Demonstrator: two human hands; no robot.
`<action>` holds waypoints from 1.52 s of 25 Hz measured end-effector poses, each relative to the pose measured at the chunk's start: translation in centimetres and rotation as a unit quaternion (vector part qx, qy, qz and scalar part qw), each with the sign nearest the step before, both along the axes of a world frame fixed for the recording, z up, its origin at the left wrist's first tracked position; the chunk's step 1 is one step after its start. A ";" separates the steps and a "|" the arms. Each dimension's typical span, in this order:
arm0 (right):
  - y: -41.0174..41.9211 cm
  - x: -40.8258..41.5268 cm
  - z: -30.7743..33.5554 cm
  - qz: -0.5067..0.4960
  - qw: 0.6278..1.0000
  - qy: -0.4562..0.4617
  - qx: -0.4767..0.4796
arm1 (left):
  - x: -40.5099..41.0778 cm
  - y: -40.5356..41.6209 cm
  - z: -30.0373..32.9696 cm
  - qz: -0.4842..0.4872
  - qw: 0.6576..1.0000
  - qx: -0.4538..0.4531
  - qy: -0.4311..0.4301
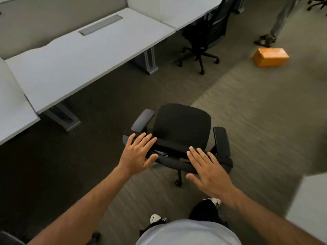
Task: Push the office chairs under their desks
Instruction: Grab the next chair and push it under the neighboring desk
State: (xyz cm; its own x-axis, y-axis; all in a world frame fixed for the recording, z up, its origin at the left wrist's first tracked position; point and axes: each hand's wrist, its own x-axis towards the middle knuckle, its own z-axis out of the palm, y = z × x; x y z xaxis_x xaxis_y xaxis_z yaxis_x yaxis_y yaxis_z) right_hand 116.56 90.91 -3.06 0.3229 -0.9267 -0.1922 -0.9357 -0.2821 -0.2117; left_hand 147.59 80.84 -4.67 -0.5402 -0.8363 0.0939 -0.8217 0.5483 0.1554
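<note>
While far chair [203,38] sits tucked under its desk [185,13], near office chair [180,135] stands clear of desk [79,55]; left hand [138,154], right hand [208,170] flat, fingers spread on backrest, nothing grasped.

no readable text, labels or numbers anywhere.

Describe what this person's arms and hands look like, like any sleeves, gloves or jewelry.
Both forearms are bare to the bottom edge of the picture, with no sleeves in view. The left hand and right hand wear no gloves, and no rings, watch or bracelets show. The fingers are bare, with short nails.
</note>
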 end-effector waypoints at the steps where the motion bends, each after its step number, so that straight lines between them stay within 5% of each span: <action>1: 0.4 0.0 -0.2 -0.022 1.000 -0.002 -0.021 | -0.1 -0.1 0.1 -0.007 1.000 -0.008 -0.001; 12: -1.0 -6.4 -0.9 0.007 0.997 0.008 -0.076 | -4.9 3.6 -0.4 -0.010 0.999 -0.035 -0.012; 27: -7.8 -22.0 -0.8 0.175 0.982 -0.003 -0.076 | -21.4 9.4 -0.4 0.186 0.981 -0.037 -0.029; 38: -15.7 -24.6 -0.6 0.238 0.968 -0.022 -0.079 | -25.5 6.1 -1.0 0.265 0.963 -0.056 -0.018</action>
